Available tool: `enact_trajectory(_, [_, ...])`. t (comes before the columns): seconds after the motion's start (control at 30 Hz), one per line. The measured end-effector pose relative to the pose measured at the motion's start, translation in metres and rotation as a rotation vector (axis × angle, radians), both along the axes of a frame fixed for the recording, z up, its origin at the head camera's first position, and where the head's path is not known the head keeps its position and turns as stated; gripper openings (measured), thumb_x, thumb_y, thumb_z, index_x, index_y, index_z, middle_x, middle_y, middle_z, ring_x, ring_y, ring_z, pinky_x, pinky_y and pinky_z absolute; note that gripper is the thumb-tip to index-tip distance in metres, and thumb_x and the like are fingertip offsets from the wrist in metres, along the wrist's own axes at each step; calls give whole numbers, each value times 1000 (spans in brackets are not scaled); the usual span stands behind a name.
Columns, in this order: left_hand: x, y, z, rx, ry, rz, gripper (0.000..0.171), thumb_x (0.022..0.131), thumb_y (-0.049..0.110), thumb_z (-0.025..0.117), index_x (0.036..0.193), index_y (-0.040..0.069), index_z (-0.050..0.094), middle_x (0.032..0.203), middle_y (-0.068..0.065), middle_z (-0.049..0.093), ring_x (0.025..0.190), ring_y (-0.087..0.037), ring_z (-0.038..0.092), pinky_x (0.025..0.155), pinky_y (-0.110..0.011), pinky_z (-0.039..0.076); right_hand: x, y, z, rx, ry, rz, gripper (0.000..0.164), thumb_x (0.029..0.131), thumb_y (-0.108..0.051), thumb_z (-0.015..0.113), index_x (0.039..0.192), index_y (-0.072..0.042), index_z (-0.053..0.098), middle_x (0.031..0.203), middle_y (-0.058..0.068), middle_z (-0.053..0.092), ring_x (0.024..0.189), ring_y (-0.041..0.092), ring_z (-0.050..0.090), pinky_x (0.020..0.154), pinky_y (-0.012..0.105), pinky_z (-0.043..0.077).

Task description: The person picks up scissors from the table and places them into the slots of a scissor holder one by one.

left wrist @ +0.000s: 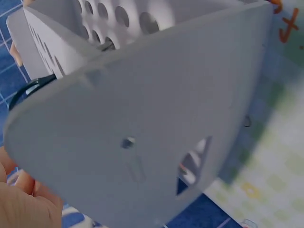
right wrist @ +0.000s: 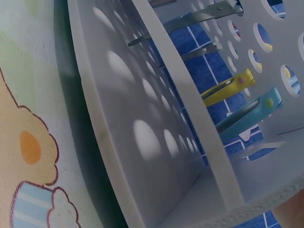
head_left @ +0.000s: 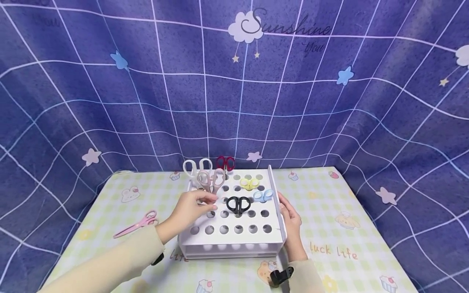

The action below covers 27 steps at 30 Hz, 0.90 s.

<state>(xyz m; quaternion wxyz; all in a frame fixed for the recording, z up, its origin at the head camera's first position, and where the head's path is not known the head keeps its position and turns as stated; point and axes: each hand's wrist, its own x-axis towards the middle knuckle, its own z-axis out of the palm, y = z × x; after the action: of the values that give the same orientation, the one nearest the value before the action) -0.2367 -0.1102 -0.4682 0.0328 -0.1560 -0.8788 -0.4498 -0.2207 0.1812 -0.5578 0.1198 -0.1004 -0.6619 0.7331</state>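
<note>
A white rack [head_left: 231, 238] with rows of round holes stands on the table. My left hand [head_left: 188, 211] is over its left part, just in front of the greyish-pink scissors [head_left: 211, 179]; a gap shows between thumb and fingers. In the left wrist view, this hand [left wrist: 28, 202] is beside the rack's side panel [left wrist: 156, 109]. My right hand [head_left: 291, 219] rests against the outside of the right panel [head_left: 277, 203], fingers partly hidden. Black scissors [head_left: 238, 204], light blue scissors [head_left: 263, 196], yellow scissors [head_left: 249, 184], white scissors [head_left: 190, 167] and red scissors [head_left: 225, 162] stand in the rack.
Pink scissors [head_left: 139, 224] lie on the checked tablecloth [head_left: 351, 195], left of the rack. A blue patterned curtain [head_left: 234, 93] surrounds the table at the back and sides. Blades hang below the rack's top, as the light blue scissors [right wrist: 249, 114] show in the right wrist view.
</note>
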Motion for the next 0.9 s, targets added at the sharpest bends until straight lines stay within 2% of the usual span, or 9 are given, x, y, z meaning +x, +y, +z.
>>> enact_trajectory(0.1, [3,-7,-1,14,-9,17,21,75,7,80,96,7,76,93,-6,75,81,-12,69,74,-19,58,1,1,-1,6,-7,-11,34,100,-19,52,132,-15,62,136,-1,60,111,-1,58,87,12,50])
enact_trajectory(0.2, [5,-16,-1,4,16,34,19,77,7,79,96,7,76,95,-6,76,82,-14,70,74,-20,59,0,2,-1,13,-9,-23,34,100,-20,52,132,-16,62,133,-5,62,111,-1,58,86,12,50])
enact_trajectory(0.3, [6,-26,-1,-15,39,84,17,77,8,79,94,9,77,92,-4,76,79,-13,69,74,-23,59,0,3,-2,16,-7,-22,34,100,-20,52,132,-15,62,131,-8,63,110,-1,58,85,12,50])
enact_trajectory(0.43, [6,-39,-1,-42,70,150,17,78,8,79,94,11,77,89,-2,76,80,-15,69,75,-26,59,-1,3,-4,17,2,-22,34,100,-19,52,132,-14,62,130,-9,64,110,-1,59,86,12,50])
enact_trajectory(0.53, [7,-49,-3,-56,100,172,18,78,8,79,95,10,76,88,-3,75,83,-17,69,75,-26,60,-1,3,-5,14,9,-23,34,100,-19,52,132,-13,62,128,-9,65,109,-1,59,86,12,50])
enact_trajectory(0.77, [9,-72,-6,-76,187,229,17,80,7,78,96,9,76,91,-3,75,84,-18,69,71,-19,59,-2,1,-6,-4,31,-15,33,99,-16,53,131,-12,63,127,-10,65,110,-1,59,87,12,50])
enact_trajectory(0.9, [7,-88,-8,-126,184,266,18,81,10,77,98,9,75,90,-5,75,83,-21,71,72,-24,60,-3,0,-6,-16,42,-11,33,99,-15,53,131,-11,62,128,-9,65,111,-1,59,88,12,50])
